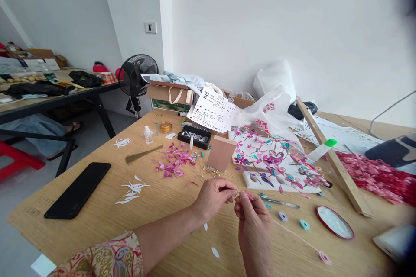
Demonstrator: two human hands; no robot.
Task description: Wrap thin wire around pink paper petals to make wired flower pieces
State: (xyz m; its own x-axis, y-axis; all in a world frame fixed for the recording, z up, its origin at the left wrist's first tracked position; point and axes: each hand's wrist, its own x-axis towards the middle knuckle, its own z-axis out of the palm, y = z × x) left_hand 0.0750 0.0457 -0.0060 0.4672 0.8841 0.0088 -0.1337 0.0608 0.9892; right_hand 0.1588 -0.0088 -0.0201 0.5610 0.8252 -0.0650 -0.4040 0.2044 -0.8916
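Observation:
My left hand (212, 199) is closed in a pinch near the table's front. Its fingertips almost meet those of my right hand (252, 218), which is closed too. A bit of pink shows between the right fingers. From that hand a thin pale pink thread (297, 236) runs across the wood to a small pink spool (324, 257). What the left fingertips pinch is too small to make out. Close by lie a lilac spool (282, 216), a teal spool (304, 224) and a dark slim tool (282, 203). White leaf-shaped pieces (215, 252) lie below the hands.
Pink petals (177, 160) lie beyond a wooden block (221, 153). Wire-stemmed flowers (276, 151) stand in white foam (282, 182). A phone-like black slab (78, 190) lies left. A wooden bar (338, 173), a red-rimmed round dish (334, 222) and pink-red material (377, 177) are right.

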